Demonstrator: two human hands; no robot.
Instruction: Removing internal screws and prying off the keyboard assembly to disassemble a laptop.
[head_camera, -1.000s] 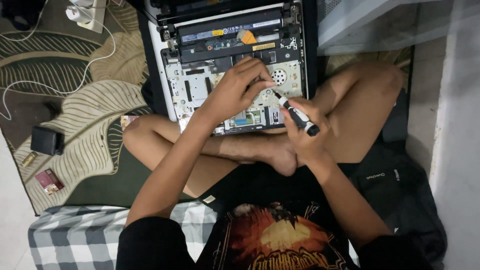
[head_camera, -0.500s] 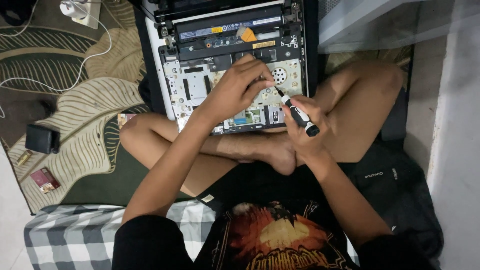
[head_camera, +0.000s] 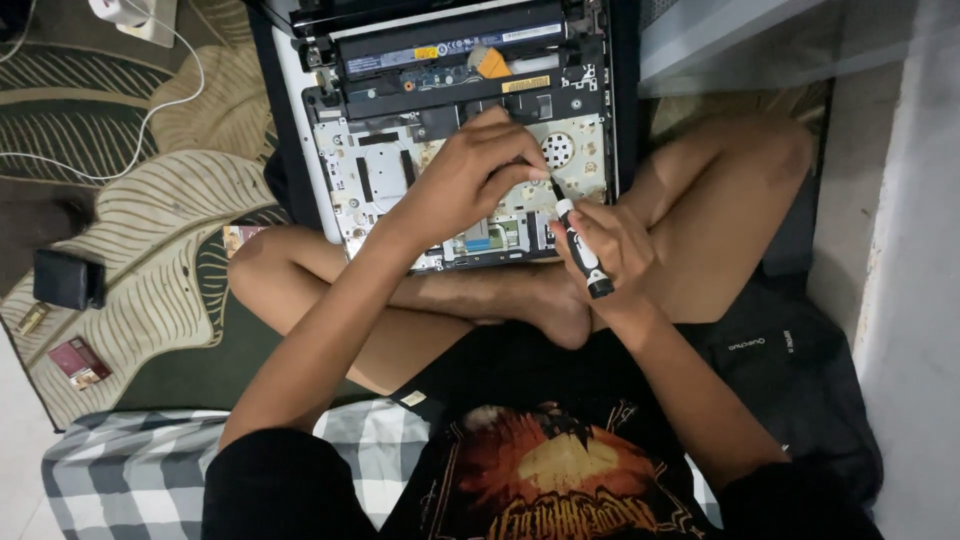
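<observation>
The right hand (head_camera: 612, 245) gripped a black-and-white screwdriver (head_camera: 577, 240), tip angled up onto an opened laptop (head_camera: 380, 170) — the left hand (head_camera: 470, 175) pinched its fingertips (head_camera: 535, 172) just above that tip.

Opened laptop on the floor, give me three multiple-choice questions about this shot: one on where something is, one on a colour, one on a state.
1. Where does the opened laptop lie?
A. on the rug in front of the crossed legs
B. on a desk
C. on the checked cushion

2. What colour is the screwdriver handle?
A. red
B. black with a white band
C. yellow

3. How is the right hand occupied?
A. resting empty on a knee
B. holding a phone
C. gripping the screwdriver, tip at the laptop

Answers:
1 A, the laptop sits on the leaf-patterned rug by the shins.
2 B, the handle shows black with a white section.
3 C, the fingers wrap the handle while the left hand rests on the laptop's inner parts.
</observation>
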